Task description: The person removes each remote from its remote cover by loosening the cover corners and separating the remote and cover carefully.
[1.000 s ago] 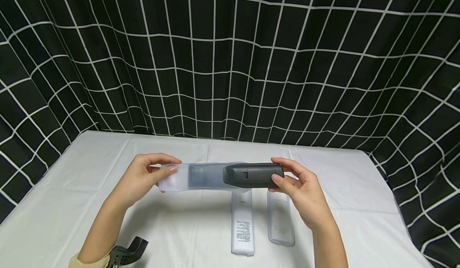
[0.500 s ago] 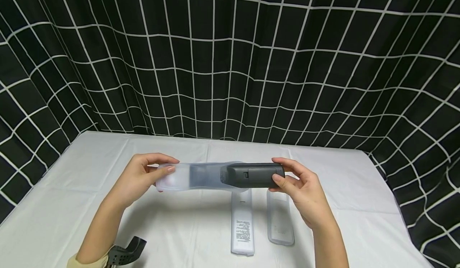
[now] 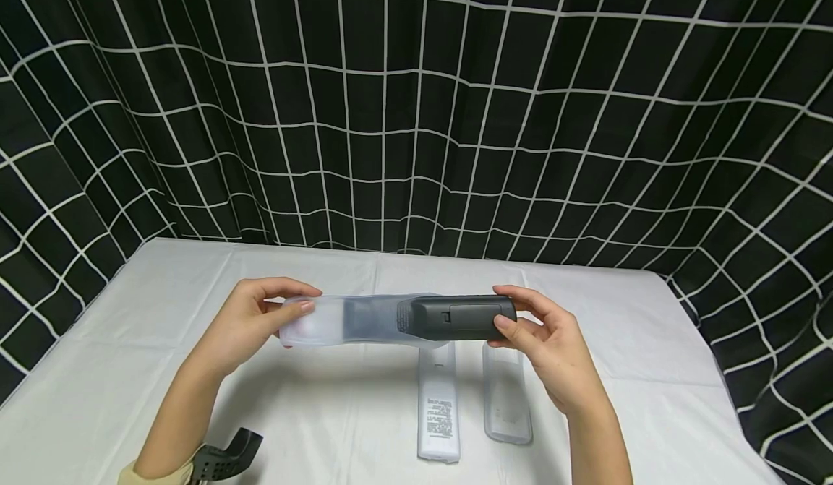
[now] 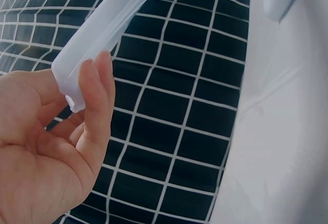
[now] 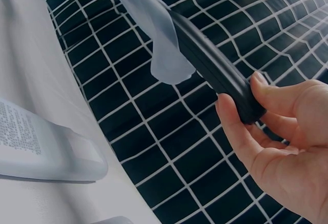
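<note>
A black remote control (image 3: 465,317) is held level above the table, its back with the battery cover facing up. Its left part lies inside a translucent silicone sleeve (image 3: 319,320), seen as a blurred dark shape through the material. My left hand (image 3: 255,324) pinches the sleeve's left end between thumb and fingers. In the left wrist view that sleeve end (image 4: 84,55) has a small hole at its corner. My right hand (image 3: 545,340) pinches the bare right end of the remote. In the right wrist view the sleeve's loose flap (image 5: 166,62) hangs beside the remote (image 5: 215,60).
Below the hands, a white remote (image 3: 439,413) with printed text lies on the white-covered table (image 3: 312,427). A clear sleeved remote or empty sleeve (image 3: 509,402), I cannot tell which, lies to its right. A black grid-patterned curtain (image 3: 403,109) surrounds the table's back and sides.
My left hand and the sleeve have shifted slightly left, while my right hand and the remote's right end stay nearly still. A printed label on the remote now shows near the sleeve's opening.
</note>
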The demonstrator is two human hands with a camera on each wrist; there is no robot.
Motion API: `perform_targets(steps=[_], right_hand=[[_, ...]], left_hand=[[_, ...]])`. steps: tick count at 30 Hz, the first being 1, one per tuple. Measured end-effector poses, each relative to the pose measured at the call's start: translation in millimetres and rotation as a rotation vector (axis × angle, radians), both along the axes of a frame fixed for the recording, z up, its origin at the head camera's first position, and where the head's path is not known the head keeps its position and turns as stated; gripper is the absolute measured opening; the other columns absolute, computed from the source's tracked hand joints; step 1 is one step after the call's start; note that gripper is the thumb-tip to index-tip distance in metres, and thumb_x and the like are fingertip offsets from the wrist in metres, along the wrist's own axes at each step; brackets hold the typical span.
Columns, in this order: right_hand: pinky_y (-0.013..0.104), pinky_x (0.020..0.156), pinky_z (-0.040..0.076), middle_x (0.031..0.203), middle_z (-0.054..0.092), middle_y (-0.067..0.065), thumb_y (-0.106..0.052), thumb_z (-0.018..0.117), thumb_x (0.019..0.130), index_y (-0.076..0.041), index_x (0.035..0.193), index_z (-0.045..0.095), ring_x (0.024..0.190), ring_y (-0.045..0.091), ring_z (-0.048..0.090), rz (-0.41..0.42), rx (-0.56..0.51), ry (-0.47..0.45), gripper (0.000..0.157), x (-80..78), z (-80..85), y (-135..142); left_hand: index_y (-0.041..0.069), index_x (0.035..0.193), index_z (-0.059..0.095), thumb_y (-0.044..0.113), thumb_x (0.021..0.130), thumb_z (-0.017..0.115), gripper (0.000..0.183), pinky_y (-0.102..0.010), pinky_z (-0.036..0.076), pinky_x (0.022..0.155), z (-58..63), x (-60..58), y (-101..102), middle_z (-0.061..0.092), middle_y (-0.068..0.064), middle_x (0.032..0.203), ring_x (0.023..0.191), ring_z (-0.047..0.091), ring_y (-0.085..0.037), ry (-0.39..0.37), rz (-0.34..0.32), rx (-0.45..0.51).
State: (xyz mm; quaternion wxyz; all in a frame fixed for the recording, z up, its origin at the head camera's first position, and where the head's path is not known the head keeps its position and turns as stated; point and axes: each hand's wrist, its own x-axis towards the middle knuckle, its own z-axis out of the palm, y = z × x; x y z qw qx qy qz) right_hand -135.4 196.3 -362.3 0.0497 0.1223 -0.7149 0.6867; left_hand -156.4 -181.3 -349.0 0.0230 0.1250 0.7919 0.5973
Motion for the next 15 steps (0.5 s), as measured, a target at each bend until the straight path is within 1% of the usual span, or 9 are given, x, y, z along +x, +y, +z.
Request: perform_targets(steps=[7,15], right_hand=[[0.033,0.078,0.065,0.114,0.064,0.011,0.009,0.069,0.097,-0.008,0.128,0.07,0.082,0.015,0.077,0.002,-0.001,0.003,0.036,0.5,-0.3,0.0],[0.033,0.078,0.065,0.114,0.065,0.011,0.009,0.069,0.097,-0.008,0.128,0.07,0.083,0.015,0.077,-0.001,-0.005,0.013,0.035,0.9,-0.4,1.3]], left_hand=[[-0.01,0.119,0.073,0.004,0.098,0.072,0.026,-0.03,0.06,0.059,-0.4,0.2,-0.8,0.069,-0.025,0.12,0.073,0.072,-0.013,0.003,-0.005,0.002],[-0.01,0.12,0.072,0.004,0.098,0.072,0.026,-0.03,0.06,0.059,-0.9,0.3,-2.3,0.071,-0.023,0.116,0.072,0.071,-0.013,0.01,-0.008,0.007]])
